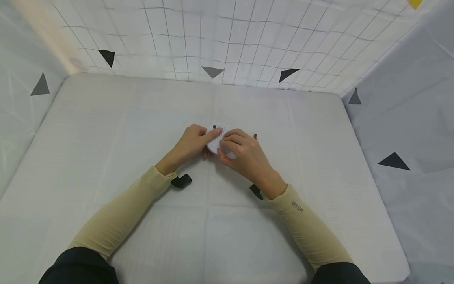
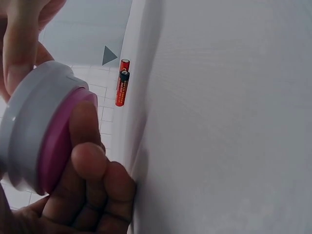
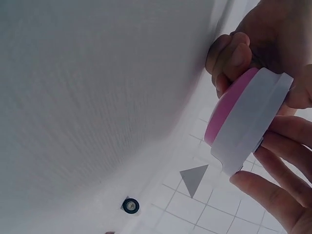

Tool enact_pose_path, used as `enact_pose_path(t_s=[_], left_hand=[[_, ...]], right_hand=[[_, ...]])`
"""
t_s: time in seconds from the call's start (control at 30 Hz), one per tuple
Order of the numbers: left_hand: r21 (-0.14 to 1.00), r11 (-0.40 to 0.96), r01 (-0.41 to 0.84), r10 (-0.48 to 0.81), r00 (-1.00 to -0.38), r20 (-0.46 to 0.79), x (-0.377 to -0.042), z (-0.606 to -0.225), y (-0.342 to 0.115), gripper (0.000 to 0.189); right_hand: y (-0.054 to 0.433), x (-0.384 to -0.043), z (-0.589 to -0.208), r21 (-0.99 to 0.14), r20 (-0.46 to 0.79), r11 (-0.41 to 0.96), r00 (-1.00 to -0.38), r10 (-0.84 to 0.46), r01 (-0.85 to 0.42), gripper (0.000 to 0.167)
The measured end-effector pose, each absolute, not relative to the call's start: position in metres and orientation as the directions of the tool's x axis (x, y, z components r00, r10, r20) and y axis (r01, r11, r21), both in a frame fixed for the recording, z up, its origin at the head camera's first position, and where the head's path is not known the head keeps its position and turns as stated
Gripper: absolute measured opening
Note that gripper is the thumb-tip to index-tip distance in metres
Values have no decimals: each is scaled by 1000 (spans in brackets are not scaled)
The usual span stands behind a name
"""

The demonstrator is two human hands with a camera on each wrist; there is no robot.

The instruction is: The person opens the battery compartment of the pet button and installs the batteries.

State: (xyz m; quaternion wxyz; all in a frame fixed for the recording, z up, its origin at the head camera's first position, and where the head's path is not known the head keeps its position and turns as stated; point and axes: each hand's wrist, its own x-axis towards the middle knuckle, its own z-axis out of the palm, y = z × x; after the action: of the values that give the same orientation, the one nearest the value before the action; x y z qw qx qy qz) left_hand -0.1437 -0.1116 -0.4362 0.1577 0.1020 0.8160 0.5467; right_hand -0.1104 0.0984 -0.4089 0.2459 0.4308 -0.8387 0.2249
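Between both hands is a small round device, white on its upper face with a cluster of tiny holes and a dark round spot. Its underside is pink, as the wrist views show. My left hand grips it from the left, thumb on the white face and fingers curled under the pink side. From the right, my right hand has bent fingertips on the white face and its thumb at the near rim. The right fingers partly cover that face.
Just beyond the right hand lies a red battery. In the left wrist view two batteries show, one a red and black battery; a battery's end faces the right wrist camera. A gridded white wall stands behind the white table.
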Motion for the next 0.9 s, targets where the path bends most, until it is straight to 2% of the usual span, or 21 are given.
enact_pose_path(t_s=[0.2, 0.6, 0.8, 0.9], left_hand=[[924, 382, 4, 332, -934, -133, -144, -437, -110, 57], [924, 383, -16, 315, -938, -146, -143, -439, -109, 57], [925, 378, -31, 317, -935, -161, -143, -439, -109, 57], [928, 373, -27, 322, -934, -157, -144, -439, -109, 57]], right_hand=[[101, -111, -409, -228, 635, 485, -506, -583, -844, 6], [102, -109, -409, -228, 590, 521, -542, -598, -823, 5], [103, -109, -409, -224, 600, 557, -564, -568, -800, 22], [104, -110, -407, -217, 592, 567, -569, -571, -794, 23]])
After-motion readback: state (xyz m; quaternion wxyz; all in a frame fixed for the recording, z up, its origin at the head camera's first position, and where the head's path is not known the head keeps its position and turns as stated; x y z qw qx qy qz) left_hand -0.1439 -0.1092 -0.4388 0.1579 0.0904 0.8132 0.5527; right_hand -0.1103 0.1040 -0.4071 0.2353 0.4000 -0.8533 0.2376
